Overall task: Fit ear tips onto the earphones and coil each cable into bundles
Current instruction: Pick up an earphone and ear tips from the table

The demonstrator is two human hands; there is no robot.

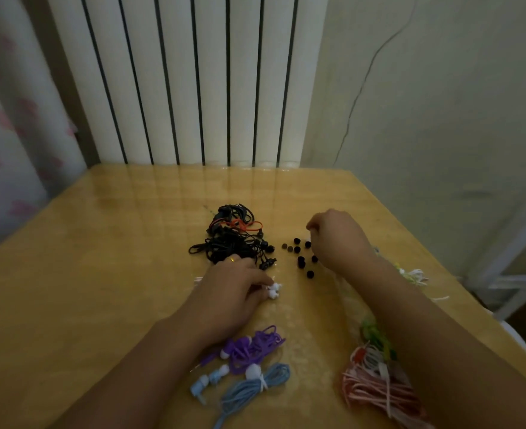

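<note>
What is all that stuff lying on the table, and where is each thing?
black earphones pile: one heap, black with one orange cable, centre of the table, far side
loose ear tips: about nine, black, scattered right of the pile
white earbuds: a pair, white, at the left fingertips
purple earphones: one bundle, purple, near edge, beside the left forearm
blue earphones: one tied bundle, light blue, nearest edge
pink earphones: one tied bundle, pink, under the right forearm
green earphones: partly hidden, green, behind the pink ones
table: one, yellow wood
radiator: one, white, behind the table
hands: left pinches the white earbuds; right curled over the ear tips
</note>
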